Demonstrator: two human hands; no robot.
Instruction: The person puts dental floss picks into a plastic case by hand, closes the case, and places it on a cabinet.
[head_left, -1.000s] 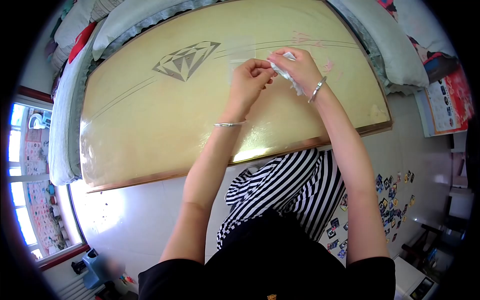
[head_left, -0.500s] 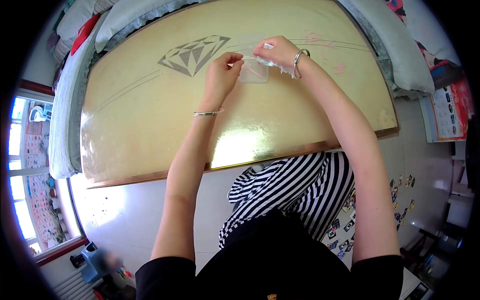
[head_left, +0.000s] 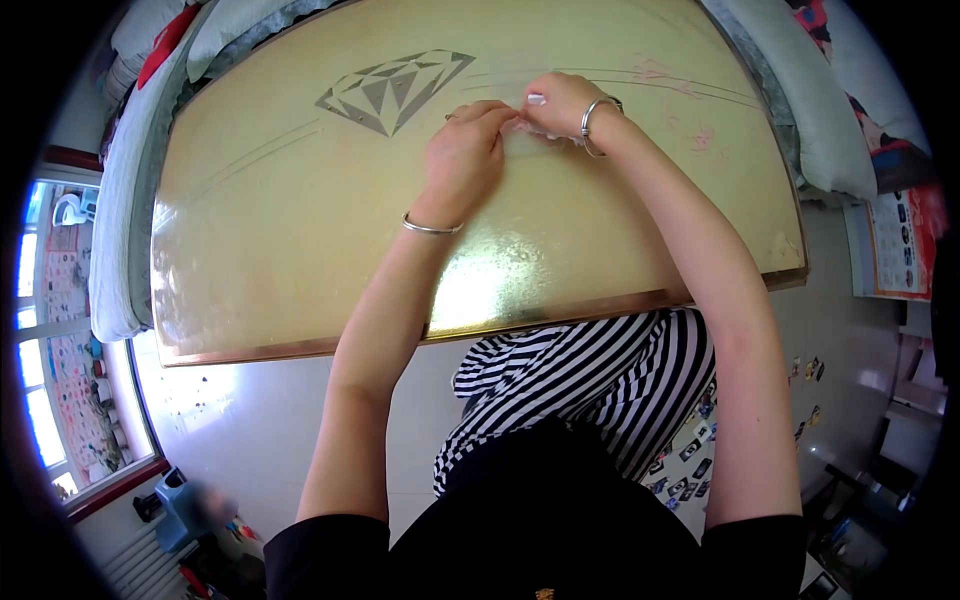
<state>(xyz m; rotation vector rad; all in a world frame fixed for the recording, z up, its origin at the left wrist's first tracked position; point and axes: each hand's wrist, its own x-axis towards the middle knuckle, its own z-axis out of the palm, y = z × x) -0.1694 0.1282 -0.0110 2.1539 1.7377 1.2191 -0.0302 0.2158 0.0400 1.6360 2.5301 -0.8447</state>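
My right hand [head_left: 562,105] is closed around a soft, white crumpled material [head_left: 552,134], which shows below its fingers and as a small bit between them. I cannot tell whether it is tissue or something else. My left hand [head_left: 468,150] is closed too, its fingertips meeting those of my right hand at the white material's left end. What the left fingers pinch is hidden. Under the hands, a clear plastic container [head_left: 528,152] lies on the yellowish table [head_left: 300,240], mostly covered and faint.
A grey diamond pattern [head_left: 395,92] and pink flower prints [head_left: 700,138] mark the tabletop. A cushioned sofa [head_left: 125,230] borders the table on the left, another [head_left: 810,120] on the right. Small picture cards [head_left: 688,485] lie on the floor at the right.
My left hand has moved right and turned over, so its fingertips now meet my right hand's. The container is more covered. The view has shifted slightly.
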